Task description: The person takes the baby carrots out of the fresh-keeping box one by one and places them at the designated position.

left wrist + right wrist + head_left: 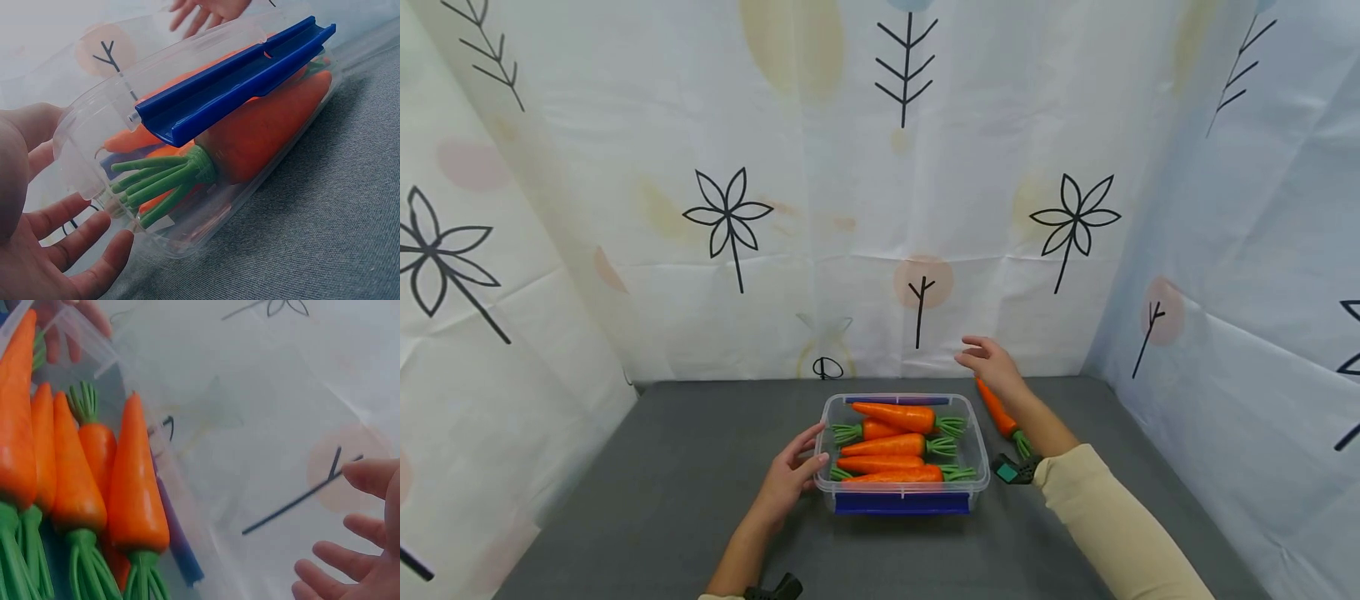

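Observation:
A clear plastic container (831, 483) with blue clips (237, 78) holds several orange carrots (883, 446) with green tops. At its left end is my left hand (793, 471), spread fingers (106, 259) against the outer wall and thumb at the rim. Beyond the container's far right corner, my right hand (992, 362) is raised with relaxed, parted fingers and holds nothing. Under the right forearm lies a single carrot (996, 408) on the table, partly covered by the arm. The right wrist view shows the carrots (140, 481) in the container lying side by side.
The grey tabletop (700, 458) meets a patterned cloth backdrop (820, 317) at the back. More of this cloth hangs at both sides. Dark wrist devices (1015, 469) are strapped to both arms.

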### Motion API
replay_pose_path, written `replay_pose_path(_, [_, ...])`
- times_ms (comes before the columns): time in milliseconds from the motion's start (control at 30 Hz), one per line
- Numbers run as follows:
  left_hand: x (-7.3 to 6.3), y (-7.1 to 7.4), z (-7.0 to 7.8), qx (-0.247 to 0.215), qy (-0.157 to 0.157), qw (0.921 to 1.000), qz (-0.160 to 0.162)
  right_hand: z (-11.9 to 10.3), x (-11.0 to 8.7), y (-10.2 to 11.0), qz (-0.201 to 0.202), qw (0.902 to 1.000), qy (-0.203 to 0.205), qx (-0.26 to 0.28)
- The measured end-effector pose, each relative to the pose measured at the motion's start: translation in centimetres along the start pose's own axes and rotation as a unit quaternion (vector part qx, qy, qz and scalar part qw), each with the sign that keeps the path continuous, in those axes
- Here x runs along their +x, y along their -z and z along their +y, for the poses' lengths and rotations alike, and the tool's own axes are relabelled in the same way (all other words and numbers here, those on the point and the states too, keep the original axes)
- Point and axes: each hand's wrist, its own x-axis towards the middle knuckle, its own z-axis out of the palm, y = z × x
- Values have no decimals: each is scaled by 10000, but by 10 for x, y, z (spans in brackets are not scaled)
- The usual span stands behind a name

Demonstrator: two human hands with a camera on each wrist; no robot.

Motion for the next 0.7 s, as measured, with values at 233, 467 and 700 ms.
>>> replay_pose_path(233, [-1,2,-2,26,-96,9999,-54,-15,-4,-19,-1143,9921,72,-511])
replay_pose_path(467, [1,2,-3,22,-48,10000,-38,-13,-4,-32,-2122,9710,-33,-1096])
replay_pose_path(700, [0,1,-1,20,-10,10000,-7,-6,-4,-44,-2460,9532,-125,-1752])
